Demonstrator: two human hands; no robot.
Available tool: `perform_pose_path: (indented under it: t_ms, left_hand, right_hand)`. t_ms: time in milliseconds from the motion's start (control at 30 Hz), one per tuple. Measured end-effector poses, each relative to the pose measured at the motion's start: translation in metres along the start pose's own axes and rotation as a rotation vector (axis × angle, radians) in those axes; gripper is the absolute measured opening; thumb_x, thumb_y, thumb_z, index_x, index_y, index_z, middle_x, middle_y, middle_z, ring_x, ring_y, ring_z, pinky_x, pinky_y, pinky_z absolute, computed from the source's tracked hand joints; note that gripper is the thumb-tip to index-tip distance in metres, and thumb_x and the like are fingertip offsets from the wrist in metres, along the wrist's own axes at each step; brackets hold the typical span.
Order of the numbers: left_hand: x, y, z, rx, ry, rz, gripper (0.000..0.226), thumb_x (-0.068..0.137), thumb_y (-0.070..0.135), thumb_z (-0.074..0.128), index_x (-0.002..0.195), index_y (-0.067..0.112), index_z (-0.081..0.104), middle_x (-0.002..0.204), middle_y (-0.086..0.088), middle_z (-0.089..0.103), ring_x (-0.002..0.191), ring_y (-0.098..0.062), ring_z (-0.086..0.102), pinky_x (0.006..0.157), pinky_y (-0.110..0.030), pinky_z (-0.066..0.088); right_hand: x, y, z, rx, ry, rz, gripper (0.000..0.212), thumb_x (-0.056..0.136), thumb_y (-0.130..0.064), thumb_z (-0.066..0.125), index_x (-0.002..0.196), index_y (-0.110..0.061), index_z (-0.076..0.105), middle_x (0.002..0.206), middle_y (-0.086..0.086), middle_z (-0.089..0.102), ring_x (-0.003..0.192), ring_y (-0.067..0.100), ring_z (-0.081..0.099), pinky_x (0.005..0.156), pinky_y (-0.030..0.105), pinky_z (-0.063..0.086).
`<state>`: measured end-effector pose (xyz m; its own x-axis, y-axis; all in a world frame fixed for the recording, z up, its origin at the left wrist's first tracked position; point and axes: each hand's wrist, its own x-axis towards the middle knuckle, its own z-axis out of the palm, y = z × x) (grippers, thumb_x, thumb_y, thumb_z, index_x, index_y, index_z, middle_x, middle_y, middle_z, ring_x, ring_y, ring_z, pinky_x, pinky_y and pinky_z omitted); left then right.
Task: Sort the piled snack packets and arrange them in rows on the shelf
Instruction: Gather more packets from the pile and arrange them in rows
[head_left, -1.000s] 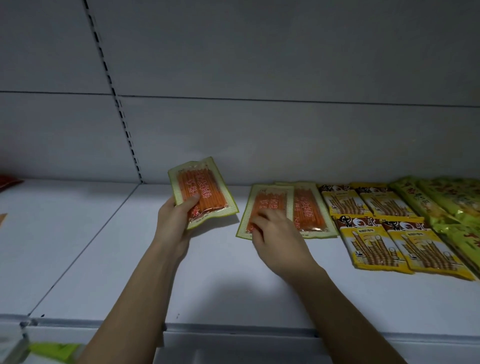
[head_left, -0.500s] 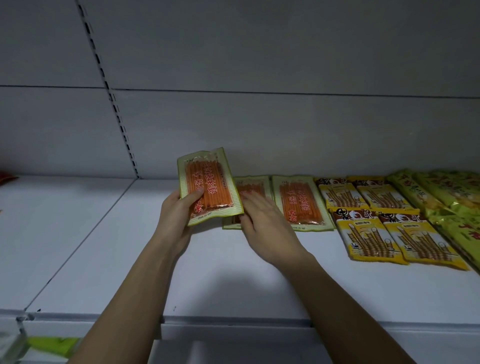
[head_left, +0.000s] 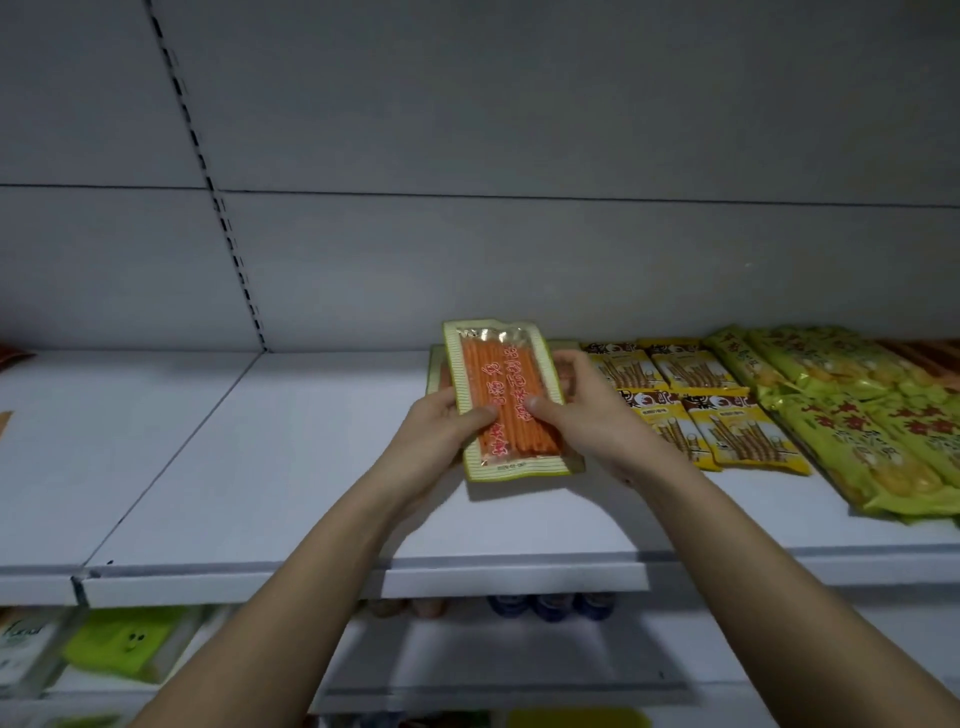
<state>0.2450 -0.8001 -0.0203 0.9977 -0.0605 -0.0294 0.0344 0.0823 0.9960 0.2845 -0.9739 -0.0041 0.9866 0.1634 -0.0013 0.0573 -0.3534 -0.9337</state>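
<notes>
Right hand (head_left: 587, 421) has left the laid packets and now joins left hand (head_left: 441, 436), both pinching the orange packet (head_left: 506, 395) for placing.

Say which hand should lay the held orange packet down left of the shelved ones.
Probably left: the left hand grips the orange packet on the bare shelf side.

Orange packet (head_left: 506, 397) — green-striped border.
</notes>
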Motion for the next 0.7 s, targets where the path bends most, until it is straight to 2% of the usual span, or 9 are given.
perform_pose_path:
  t_ms: [67,133,167,233,300,333,433,567,700]
  left_hand:
    - [0.006,-0.002,0.004,0.249,0.075,0.103,0.020,0.100,0.020,0.059,0.117,0.013,0.067,0.112,-0.008,0.075,0.096,-0.019,0.073,0.087,-0.032,0.058]
    - [0.012,-0.003,0.000,0.484,0.182,0.204,0.027,0.099,0.023,0.059,0.125,0.016,0.062,0.121,-0.001,0.068,0.103,-0.014,0.066,0.089,-0.030,0.052]
    - [0.015,-0.005,-0.003,0.588,0.203,0.233,0.033,0.100,0.025,0.059,0.132,0.016,0.059,0.125,0.003,0.063,0.108,-0.012,0.061,0.091,-0.028,0.047]
    - [0.018,-0.014,-0.005,0.779,0.181,0.283,0.040,0.101,0.029,0.056,0.139,0.017,0.054,0.133,0.003,0.057,0.119,-0.014,0.054,0.099,-0.031,0.045]
    - [0.019,-0.026,-0.005,0.937,0.125,0.355,0.036,0.102,0.033,0.051,0.135,0.022,0.056,0.134,0.004,0.058,0.121,-0.015,0.052,0.103,-0.037,0.045]
    - [0.021,-0.032,-0.005,0.999,0.098,0.380,0.035,0.102,0.035,0.048,0.133,0.023,0.057,0.133,0.005,0.059,0.121,-0.015,0.052,0.103,-0.039,0.045]
    - [0.030,-0.050,-0.009,1.137,0.041,0.318,0.051,0.100,0.051,0.035,0.142,0.026,0.050,0.147,0.004,0.052,0.135,-0.019,0.045,0.111,-0.050,0.037]
    - [0.038,-0.058,-0.010,1.253,-0.029,0.247,0.055,0.103,0.057,0.024,0.152,0.036,0.035,0.161,0.006,0.032,0.150,-0.020,0.023,0.121,-0.055,0.017]
    - [0.034,-0.054,-0.008,1.274,-0.057,0.196,0.055,0.105,0.055,0.024,0.156,0.034,0.028,0.167,0.005,0.018,0.155,-0.019,0.007,0.123,-0.052,0.003]
  right_hand:
    - [-0.009,-0.002,-0.011,-0.067,0.062,0.034,0.056,0.093,-0.014,0.067,0.139,-0.022,0.037,0.112,-0.004,0.059,0.104,0.020,0.064,0.091,0.046,0.056]
    - [-0.019,-0.003,-0.023,-0.144,0.049,0.100,0.060,0.094,-0.014,0.066,0.143,-0.023,0.032,0.120,0.004,0.059,0.102,0.023,0.065,0.087,0.046,0.058]
    - [-0.026,-0.003,-0.026,-0.236,0.020,0.136,0.062,0.094,-0.015,0.065,0.145,-0.023,0.030,0.126,0.008,0.057,0.104,0.025,0.065,0.086,0.045,0.058]
    - [-0.039,0.000,-0.026,-0.597,-0.012,0.159,0.066,0.094,-0.021,0.066,0.148,-0.021,0.028,0.142,0.012,0.041,0.121,0.031,0.054,0.098,0.045,0.051]
    - [-0.050,0.003,-0.017,-0.894,0.059,0.024,0.065,0.094,-0.028,0.064,0.148,-0.019,0.030,0.152,0.011,0.024,0.137,0.032,0.034,0.109,0.045,0.038]
    - [-0.053,0.003,-0.013,-0.959,0.080,-0.073,0.064,0.095,-0.031,0.062,0.149,-0.019,0.030,0.155,0.009,0.019,0.141,0.031,0.026,0.112,0.044,0.033]
    - [-0.052,0.005,-0.004,-1.008,-0.065,-0.195,0.065,0.098,-0.042,0.053,0.153,-0.023,0.026,0.162,0.002,0.011,0.148,0.027,0.011,0.118,0.046,0.022]
    - [-0.049,0.014,0.000,-1.074,-0.319,-0.038,0.072,0.101,-0.052,0.041,0.158,-0.022,0.011,0.166,-0.001,0.001,0.152,0.025,-0.007,0.119,0.049,0.021]
    - [-0.054,0.006,-0.005,-1.148,-0.385,0.023,0.076,0.096,-0.059,0.045,0.158,-0.026,0.016,0.166,0.000,0.004,0.152,0.026,0.002,0.118,0.052,0.024]
